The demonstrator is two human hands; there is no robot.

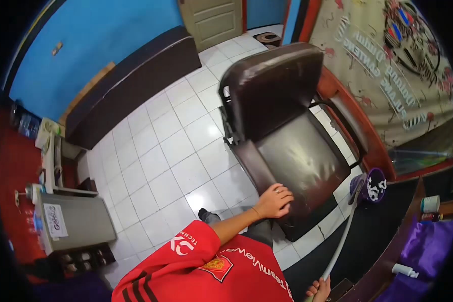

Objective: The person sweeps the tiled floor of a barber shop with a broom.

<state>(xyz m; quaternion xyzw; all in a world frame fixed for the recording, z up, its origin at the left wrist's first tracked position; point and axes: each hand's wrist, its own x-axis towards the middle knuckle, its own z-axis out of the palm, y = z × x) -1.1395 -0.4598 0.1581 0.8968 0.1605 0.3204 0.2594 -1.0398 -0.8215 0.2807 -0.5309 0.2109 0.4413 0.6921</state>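
Two hands are busy: the left hand [274,202] curls over the chair arm [253,163], and the right hand [319,290] grips a long stick [340,244]. Its far end sits by the purple tub [370,187], so a careless swing could tip that over.

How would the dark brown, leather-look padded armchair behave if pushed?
The dark brown armchair would probably feel heavy, given its thick seat and broad backrest. A high push on that tall backrest might tip it more readily than a low one. Its glossy upholstery could feel slippery. The base is hidden, so whether it rolls or swivels can't be told.
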